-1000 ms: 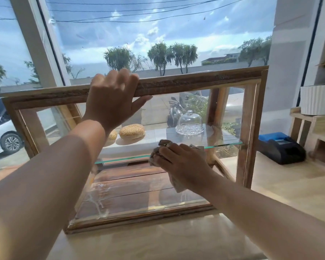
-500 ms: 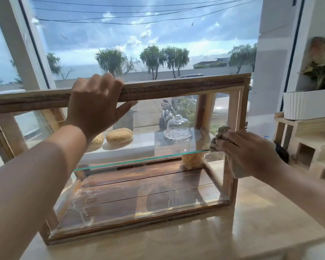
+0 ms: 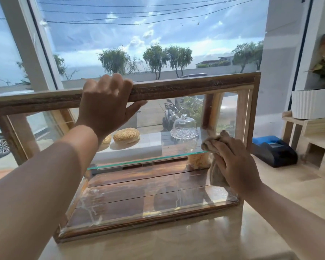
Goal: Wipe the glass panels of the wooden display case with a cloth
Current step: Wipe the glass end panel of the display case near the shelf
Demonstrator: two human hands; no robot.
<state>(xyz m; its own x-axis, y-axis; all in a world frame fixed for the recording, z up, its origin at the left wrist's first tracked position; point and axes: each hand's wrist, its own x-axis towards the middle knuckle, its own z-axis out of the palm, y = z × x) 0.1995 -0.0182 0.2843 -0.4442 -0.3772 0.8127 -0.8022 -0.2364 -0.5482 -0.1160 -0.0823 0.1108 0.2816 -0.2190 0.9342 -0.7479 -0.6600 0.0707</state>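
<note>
Head view. A big window (image 3: pixel 139 44) fills the background: cloudy sky, power lines, trees, a wall across the road. A pale polished table (image 3: pixel 176 244) runs beneath it.

The wooden display case (image 3: pixel 186 87) stands on the table against the window, with its long front toward the camera. Its front glass panel (image 3: pixel 131 199) shows pale streaks low on the left.

- A glass shelf (image 3: pixel 148 160) crosses the middle of the case.
- On the shelf a sesame bun (image 3: pixel 126 135) sits left of centre, with a second one partly hidden behind the left wrist.
- A clear glass dome (image 3: pixel 184 126) on a cut-glass dish stands to the right.
- Under the shelf at the right end is something pale and crumbly, and I cannot tell what it is.
- The case floor is dark planks.

Left hand (image 3: pixel 105 106) – arm stretched forward, fingers curled over the case's top rail, thumb spread along the rail's lower edge.

Right hand (image 3: pixel 233 162) grips a bunched tan cloth (image 3: pixel 217 177) and holds it against the front glass at the right end, at shelf height, just beside the right post. Part of the cloth hangs below the palm.

Right of the case on the table are a black and blue device (image 3: pixel 274 151), wooden crates (image 3: pixel 317 147) and a white ribbed planter (image 3: pixel 313 102) on top.
</note>
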